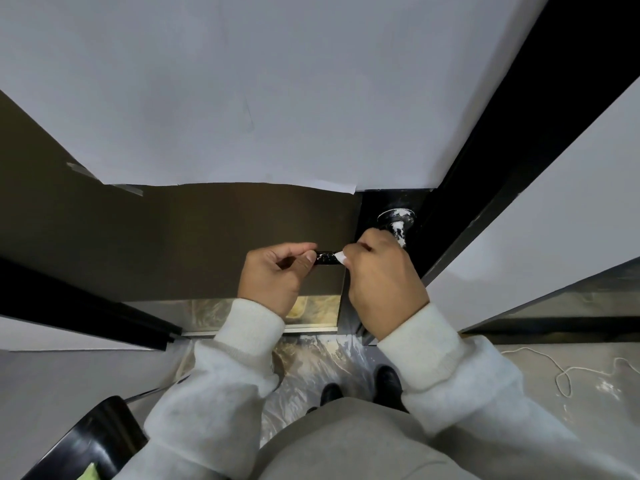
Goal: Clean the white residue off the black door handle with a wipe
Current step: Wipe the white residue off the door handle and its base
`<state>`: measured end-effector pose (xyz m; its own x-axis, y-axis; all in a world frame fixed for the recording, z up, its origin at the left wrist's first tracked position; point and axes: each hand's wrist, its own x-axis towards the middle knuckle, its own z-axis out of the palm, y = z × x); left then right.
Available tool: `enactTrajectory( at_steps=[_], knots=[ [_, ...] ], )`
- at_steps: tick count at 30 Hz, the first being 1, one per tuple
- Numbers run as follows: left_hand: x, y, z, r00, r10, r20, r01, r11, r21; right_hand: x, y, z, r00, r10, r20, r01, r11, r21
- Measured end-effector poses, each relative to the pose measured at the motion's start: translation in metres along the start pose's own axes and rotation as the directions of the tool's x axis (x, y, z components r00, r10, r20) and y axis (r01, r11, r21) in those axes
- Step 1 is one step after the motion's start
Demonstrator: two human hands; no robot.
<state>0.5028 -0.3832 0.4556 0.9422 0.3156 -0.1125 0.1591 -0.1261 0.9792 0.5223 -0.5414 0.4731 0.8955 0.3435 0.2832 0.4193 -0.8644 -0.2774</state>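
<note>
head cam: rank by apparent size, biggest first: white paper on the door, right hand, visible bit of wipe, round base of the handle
1. White paper, by far the largest.
2. Right hand.
3. Round base of the door handle.
4. Wipe, only a small corner showing at the right hand's fingers.
The hand is nearer the camera than the base, so that gap is exaggerated.

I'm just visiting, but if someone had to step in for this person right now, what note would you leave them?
Left hand grips the free end of the black door handle, steadying it.
Right hand pinches a white wipe against the lever.
Done: cannot tell how much is cleaned.
Left: white residue still speckles the lever between the hands, and coats the handle's neck and round base at the door.
</note>
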Motion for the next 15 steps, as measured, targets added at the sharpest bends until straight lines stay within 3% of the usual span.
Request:
enactTrajectory(
  at_steps=[10, 15],
  knots=[
    [0.003, 0.006, -0.004, 0.999, -0.004, 0.036, 0.002, 0.998, 0.061, -0.009, 0.002, 0.003, 0.999, -0.022, -0.029, 0.023, 0.999, 0.048],
    [0.007, 0.012, -0.007, 0.998, 0.024, 0.065, -0.031, 0.993, 0.111, -0.021, 0.0, 0.002, 0.998, -0.032, -0.053, 0.04, 0.987, 0.156]
  ],
)
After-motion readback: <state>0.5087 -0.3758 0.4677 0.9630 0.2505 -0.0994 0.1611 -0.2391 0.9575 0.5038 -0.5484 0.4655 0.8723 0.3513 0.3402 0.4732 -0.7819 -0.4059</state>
